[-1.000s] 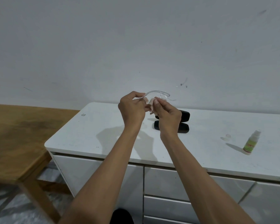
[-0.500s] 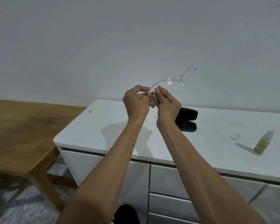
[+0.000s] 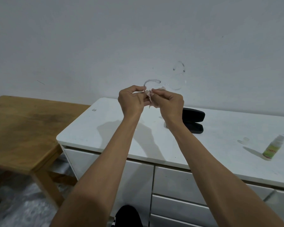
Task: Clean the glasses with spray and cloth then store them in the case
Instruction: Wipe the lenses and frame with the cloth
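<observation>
Both hands are raised above the white cabinet top (image 3: 105, 128), holding clear-framed glasses (image 3: 152, 81) between them. My left hand (image 3: 131, 100) pinches the frame near one curved temple arm. My right hand (image 3: 169, 100) presses a small pale cloth (image 3: 148, 94) against the glasses; the lenses are faint against the wall. A black glasses case (image 3: 193, 121) lies open on the cabinet behind my right wrist. The small spray bottle (image 3: 273, 149) with a green label stands at the far right.
A wooden table (image 3: 23, 128) stands lower on the left, beside the cabinet. A clear cap (image 3: 245, 140) lies near the spray bottle. Drawers (image 3: 179, 182) run along the cabinet front. The grey wall is close behind.
The glasses have turned in my hands, the temple arm now curling up over my left fingers. My hands stay together above the cabinet's left half.
</observation>
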Demonstrator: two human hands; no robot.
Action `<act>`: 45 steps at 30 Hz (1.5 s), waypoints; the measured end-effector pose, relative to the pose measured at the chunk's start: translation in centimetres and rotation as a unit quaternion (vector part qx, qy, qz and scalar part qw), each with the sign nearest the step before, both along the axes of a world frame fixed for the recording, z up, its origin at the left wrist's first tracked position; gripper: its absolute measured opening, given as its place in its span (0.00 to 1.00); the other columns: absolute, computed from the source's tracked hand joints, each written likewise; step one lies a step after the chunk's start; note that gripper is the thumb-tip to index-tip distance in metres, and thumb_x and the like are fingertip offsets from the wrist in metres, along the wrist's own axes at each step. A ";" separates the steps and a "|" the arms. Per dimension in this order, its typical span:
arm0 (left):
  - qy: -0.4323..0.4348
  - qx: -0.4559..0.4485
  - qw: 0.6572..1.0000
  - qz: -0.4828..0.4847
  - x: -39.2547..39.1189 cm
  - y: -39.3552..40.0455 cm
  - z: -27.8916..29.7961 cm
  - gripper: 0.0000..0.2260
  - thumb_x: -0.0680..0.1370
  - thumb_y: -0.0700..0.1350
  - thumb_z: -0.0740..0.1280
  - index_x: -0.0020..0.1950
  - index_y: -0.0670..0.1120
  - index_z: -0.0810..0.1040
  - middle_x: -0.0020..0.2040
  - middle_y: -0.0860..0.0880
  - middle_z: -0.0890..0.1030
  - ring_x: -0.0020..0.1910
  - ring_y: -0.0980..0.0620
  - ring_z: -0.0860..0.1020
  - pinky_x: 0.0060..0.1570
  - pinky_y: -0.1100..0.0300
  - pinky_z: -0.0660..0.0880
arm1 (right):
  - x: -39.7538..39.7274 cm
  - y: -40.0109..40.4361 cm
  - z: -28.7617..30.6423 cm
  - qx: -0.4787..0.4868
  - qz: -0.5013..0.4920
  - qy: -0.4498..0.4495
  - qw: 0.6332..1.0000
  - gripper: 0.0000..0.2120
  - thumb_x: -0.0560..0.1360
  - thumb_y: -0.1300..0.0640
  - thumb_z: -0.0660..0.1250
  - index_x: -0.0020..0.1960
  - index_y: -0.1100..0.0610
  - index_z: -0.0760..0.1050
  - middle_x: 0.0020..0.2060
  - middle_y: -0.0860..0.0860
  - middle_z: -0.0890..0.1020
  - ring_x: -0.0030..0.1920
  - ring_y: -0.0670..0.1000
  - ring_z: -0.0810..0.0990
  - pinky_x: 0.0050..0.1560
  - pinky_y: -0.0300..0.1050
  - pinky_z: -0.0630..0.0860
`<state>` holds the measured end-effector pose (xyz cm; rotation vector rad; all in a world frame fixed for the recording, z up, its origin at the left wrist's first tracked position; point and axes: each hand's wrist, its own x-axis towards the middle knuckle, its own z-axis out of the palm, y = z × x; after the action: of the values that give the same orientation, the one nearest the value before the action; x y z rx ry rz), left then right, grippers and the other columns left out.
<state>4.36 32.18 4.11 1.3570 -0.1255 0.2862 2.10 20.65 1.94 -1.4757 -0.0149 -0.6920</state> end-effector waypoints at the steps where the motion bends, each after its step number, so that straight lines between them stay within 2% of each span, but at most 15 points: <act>1: -0.003 0.014 1.000 0.006 0.0 0.0 -0.1 0.09 0.71 0.26 0.71 0.39 0.39 0.83 0.38 0.34 0.84 0.35 0.35 0.86 0.40 0.39 0.84 | -0.2 0.0 -0.1 -0.006 -0.012 -0.004 1.000 0.07 0.73 0.63 0.76 0.51 0.60 0.88 0.40 0.53 0.89 0.42 0.49 0.88 0.47 0.43 0.82; 4: -0.015 0.039 0.999 0.014 -0.2 -0.5 0.0 0.09 0.71 0.28 0.72 0.38 0.42 0.83 0.34 0.39 0.84 0.34 0.38 0.86 0.41 0.41 0.85 | -0.4 0.3 -0.5 0.043 -0.055 -0.015 0.997 0.06 0.73 0.62 0.76 0.49 0.58 0.88 0.39 0.55 0.88 0.42 0.59 0.88 0.47 0.59 0.85; 8: -0.047 0.041 0.998 -0.005 -0.8 -1.0 1.2 0.06 0.74 0.29 0.72 0.41 0.39 0.83 0.34 0.38 0.84 0.32 0.42 0.86 0.40 0.48 0.85 | -0.1 0.8 0.1 0.124 -0.118 -0.043 0.984 0.05 0.72 0.60 0.77 0.47 0.56 0.88 0.42 0.55 0.89 0.46 0.61 0.87 0.48 0.63 0.84; 11: -0.057 0.033 0.998 -0.016 -1.1 -1.1 1.8 0.04 0.74 0.28 0.70 0.44 0.35 0.82 0.31 0.41 0.84 0.30 0.44 0.85 0.37 0.53 0.84 | 0.0 1.3 1.2 0.158 -0.117 -0.054 0.979 0.05 0.74 0.63 0.75 0.48 0.56 0.88 0.43 0.52 0.89 0.45 0.52 0.88 0.52 0.52 0.85; 14: -0.061 0.036 0.997 -0.031 -1.7 -1.3 1.6 0.04 0.74 0.27 0.71 0.43 0.35 0.82 0.30 0.42 0.84 0.30 0.44 0.85 0.37 0.52 0.85 | 0.2 1.5 2.0 0.179 -0.099 -0.051 0.977 0.05 0.74 0.67 0.72 0.47 0.60 0.86 0.44 0.48 0.89 0.44 0.46 0.86 0.49 0.44 0.82; 17: -0.059 0.016 0.997 -0.039 -1.7 -1.0 1.2 0.05 0.75 0.28 0.71 0.41 0.35 0.82 0.34 0.37 0.84 0.31 0.41 0.85 0.37 0.51 0.84 | 0.1 1.2 2.2 0.163 -0.069 -0.040 0.983 0.07 0.73 0.70 0.71 0.46 0.62 0.85 0.46 0.50 0.89 0.49 0.51 0.87 0.53 0.49 0.84; 19: -0.052 -0.006 0.998 -0.043 -1.6 -0.8 1.1 0.06 0.75 0.28 0.72 0.40 0.35 0.81 0.36 0.35 0.84 0.31 0.40 0.85 0.36 0.51 0.84 | 0.1 0.9 1.8 0.137 -0.049 -0.036 0.989 0.06 0.73 0.69 0.72 0.44 0.60 0.84 0.45 0.53 0.88 0.49 0.55 0.87 0.52 0.50 0.83; 22: -0.036 -0.027 0.998 -0.042 -1.5 -0.8 0.9 0.06 0.74 0.27 0.72 0.41 0.36 0.80 0.38 0.33 0.84 0.32 0.38 0.85 0.35 0.51 0.84 | 0.1 0.8 1.1 0.086 -0.037 -0.038 0.995 0.02 0.73 0.64 0.73 0.42 0.59 0.83 0.35 0.55 0.82 0.36 0.54 0.80 0.40 0.50 0.76; 26: -0.021 -0.042 0.998 -0.032 -1.5 -1.0 0.3 0.05 0.73 0.28 0.73 0.43 0.35 0.81 0.38 0.34 0.84 0.34 0.36 0.85 0.36 0.47 0.84 | -0.3 0.8 0.7 0.064 -0.032 -0.036 0.997 0.04 0.75 0.65 0.72 0.43 0.58 0.83 0.29 0.47 0.80 0.30 0.47 0.77 0.34 0.40 0.74; 28: -0.009 -0.063 0.998 -0.030 -1.6 -1.0 0.1 0.05 0.73 0.26 0.72 0.44 0.34 0.81 0.38 0.35 0.84 0.34 0.36 0.85 0.36 0.47 0.84 | -0.2 0.7 0.5 0.038 -0.027 -0.029 0.999 0.07 0.75 0.65 0.71 0.42 0.56 0.83 0.30 0.44 0.82 0.33 0.46 0.80 0.36 0.42 0.77; 31: 0.007 -0.076 0.997 -0.023 -1.8 -1.1 0.0 0.06 0.73 0.25 0.70 0.44 0.34 0.81 0.38 0.35 0.84 0.34 0.38 0.86 0.35 0.51 0.84 | -0.1 0.6 -0.1 0.006 -0.025 -0.031 0.999 0.09 0.74 0.64 0.70 0.40 0.52 0.83 0.34 0.45 0.84 0.39 0.52 0.82 0.46 0.56 0.84; 35: 0.022 -0.103 0.994 -0.015 -2.0 -1.3 -0.1 0.05 0.73 0.25 0.71 0.44 0.34 0.82 0.40 0.35 0.85 0.35 0.40 0.87 0.36 0.55 0.83 | -0.4 0.7 -0.7 -0.022 -0.030 -0.061 0.997 0.03 0.74 0.62 0.73 0.44 0.59 0.86 0.38 0.49 0.82 0.38 0.50 0.78 0.42 0.51 0.74; 39: 0.025 -0.099 0.995 -0.005 -1.9 -1.5 -0.5 0.06 0.73 0.25 0.71 0.43 0.35 0.82 0.42 0.34 0.85 0.37 0.40 0.87 0.37 0.54 0.84 | -0.4 0.6 -1.0 -0.036 -0.045 -0.070 0.996 0.03 0.74 0.61 0.74 0.44 0.58 0.87 0.39 0.48 0.82 0.39 0.49 0.80 0.43 0.48 0.75; 43: 0.018 -0.075 0.997 0.012 -1.6 -1.2 -0.8 0.05 0.72 0.26 0.71 0.41 0.35 0.81 0.34 0.42 0.84 0.35 0.39 0.86 0.36 0.55 0.83 | -0.6 0.5 -1.4 -0.026 -0.075 -0.067 0.995 0.02 0.73 0.62 0.76 0.43 0.60 0.87 0.32 0.52 0.81 0.34 0.49 0.77 0.41 0.46 0.75; 45: 0.003 -0.060 0.998 0.004 -1.7 -1.1 -0.9 0.03 0.74 0.27 0.71 0.43 0.33 0.81 0.33 0.41 0.83 0.34 0.40 0.86 0.37 0.54 0.84 | -0.6 0.7 -1.4 0.010 -0.103 -0.066 0.992 0.03 0.74 0.62 0.75 0.45 0.59 0.88 0.33 0.54 0.83 0.34 0.50 0.78 0.41 0.47 0.77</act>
<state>2.66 31.12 3.24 1.2394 -0.0961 0.2929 1.48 21.34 0.50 -1.4217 0.0428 -0.9540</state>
